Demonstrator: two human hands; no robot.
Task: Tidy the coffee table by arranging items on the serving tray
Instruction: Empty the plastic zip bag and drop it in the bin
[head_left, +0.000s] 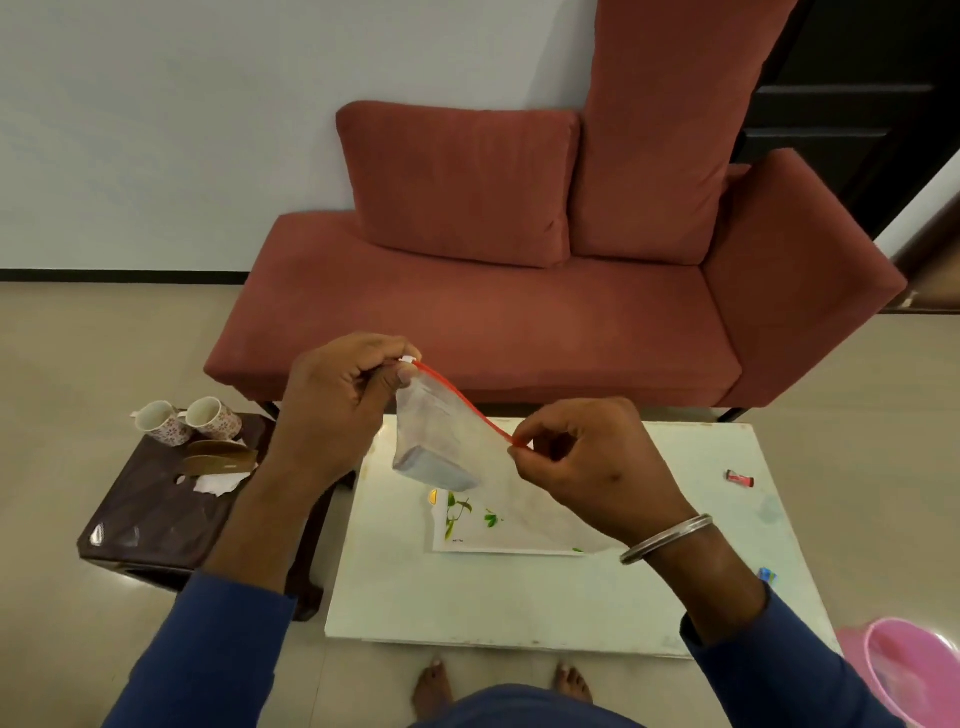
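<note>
Holding a clear zip bag (457, 441) stretched in the air between both hands, above the white table (675, 545).

The left hand (337, 400) pinches the white slider at one end of the bag's red zip strip, and the right hand (592, 457) pinches the other end with thumb and forefinger, its remaining fingers (576, 421) curled; a pale blue block sits in the bag's lower corner. Below the bag a white serving tray (498, 540) with a green leaf print lies flat on the table. On the dark side table (145, 514) to the left stand two floral cups (187, 421), touching, with brown pieces and a crumpled white tissue just beside them. A small red thing (740, 479) lies near the table's right edge.
</note>
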